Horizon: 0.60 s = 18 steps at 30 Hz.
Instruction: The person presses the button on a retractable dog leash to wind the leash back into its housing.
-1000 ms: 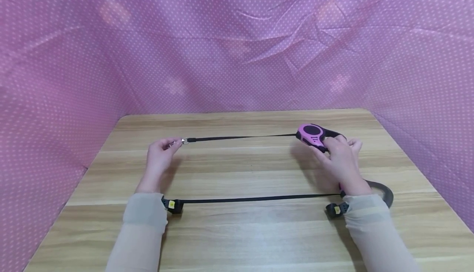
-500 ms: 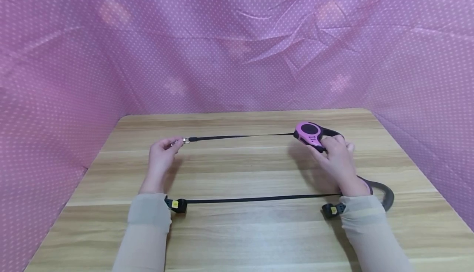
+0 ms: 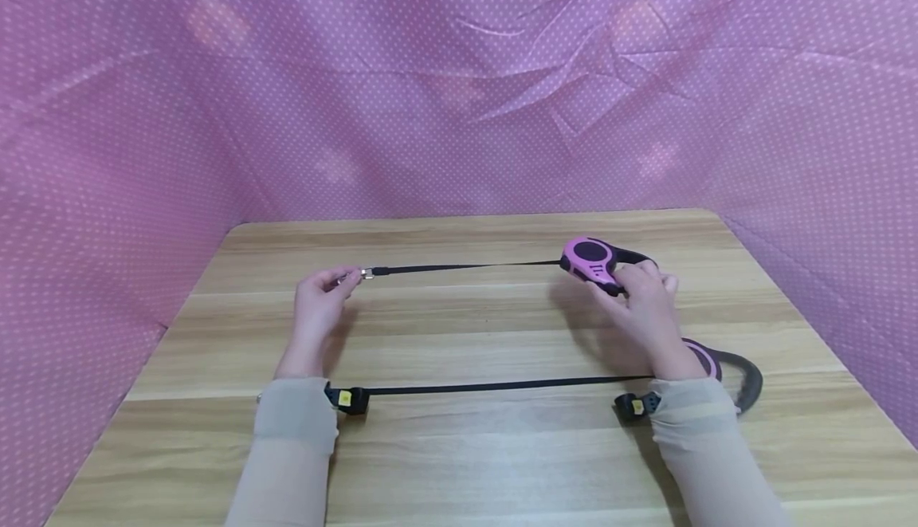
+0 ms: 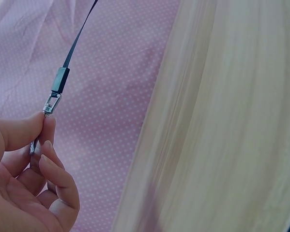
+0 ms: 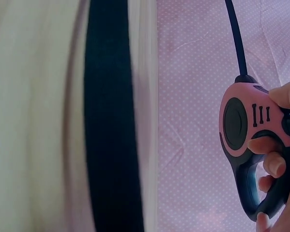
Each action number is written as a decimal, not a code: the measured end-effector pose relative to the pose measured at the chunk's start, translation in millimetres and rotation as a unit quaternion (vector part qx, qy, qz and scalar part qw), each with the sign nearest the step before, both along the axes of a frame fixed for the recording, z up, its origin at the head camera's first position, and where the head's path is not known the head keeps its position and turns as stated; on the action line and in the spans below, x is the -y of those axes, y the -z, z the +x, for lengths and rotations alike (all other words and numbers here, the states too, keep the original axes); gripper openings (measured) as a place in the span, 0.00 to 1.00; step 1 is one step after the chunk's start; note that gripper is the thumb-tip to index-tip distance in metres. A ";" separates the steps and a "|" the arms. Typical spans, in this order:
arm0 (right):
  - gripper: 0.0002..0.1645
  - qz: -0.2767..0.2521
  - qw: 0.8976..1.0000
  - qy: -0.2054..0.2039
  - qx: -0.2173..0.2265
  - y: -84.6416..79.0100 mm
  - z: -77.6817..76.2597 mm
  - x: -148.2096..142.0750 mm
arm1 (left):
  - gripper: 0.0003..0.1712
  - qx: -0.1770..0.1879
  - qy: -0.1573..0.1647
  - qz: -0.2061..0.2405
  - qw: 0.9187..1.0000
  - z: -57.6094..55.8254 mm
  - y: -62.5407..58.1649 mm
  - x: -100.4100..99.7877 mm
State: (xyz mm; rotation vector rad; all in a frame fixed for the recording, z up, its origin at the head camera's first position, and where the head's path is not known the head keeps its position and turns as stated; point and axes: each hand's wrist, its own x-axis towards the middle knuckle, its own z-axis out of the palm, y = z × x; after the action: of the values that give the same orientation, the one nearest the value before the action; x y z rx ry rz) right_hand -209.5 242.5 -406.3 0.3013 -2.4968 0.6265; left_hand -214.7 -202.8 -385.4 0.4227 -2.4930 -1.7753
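Note:
My right hand (image 3: 643, 312) grips the black handle of a pink-and-black retractable dog leash (image 3: 591, 251), raised above the table. Several of its fingers curl through the handle loop in the right wrist view, with the thumb (image 5: 286, 95) on the upper side of the case. From the case a narrow black strap (image 3: 437, 267) runs fairly straight to the left. At its end is a silver metal clip (image 4: 51, 103), which my left hand (image 3: 315, 312) pinches between thumb and forefinger. Part of the clip is hidden by those fingers.
A second retractable leash (image 3: 704, 359) lies nearer on the wooden table (image 3: 488, 463), its case partly behind my right wrist. Its black strap (image 3: 488, 387) stretches left beneath my left forearm. Wrist cameras sit at both cuffs. Pink dotted cloth (image 3: 459, 112) surrounds the table.
My right hand has shifted left with the leash case, and my left hand slightly right with the clip. The strap span between them is a little shorter. The second leash stays in place.

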 end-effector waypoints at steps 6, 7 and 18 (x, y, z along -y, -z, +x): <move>0.20 -0.002 1.000 -0.003 -0.010 0.0 0.2 2.9 | 0.23 -0.007 -0.005 0.006 1.000 1.3 1.8 -4.3; 0.20 -0.003 1.000 -0.004 -0.012 -0.2 0.1 3.7 | 0.23 -0.007 -0.007 0.005 1.000 1.2 2.2 -4.9; 0.20 -0.006 1.000 -0.006 -0.015 -3.4 -0.4 9.8 | 0.22 -0.021 -0.018 0.019 0.999 1.1 5.4 -11.6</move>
State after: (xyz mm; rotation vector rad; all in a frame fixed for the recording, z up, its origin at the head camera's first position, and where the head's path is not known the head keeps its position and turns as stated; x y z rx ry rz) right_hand -209.9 232.7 -402.9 0.3176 -2.4632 0.6374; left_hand -213.6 -191.3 -390.8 0.4261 -2.4117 -1.8012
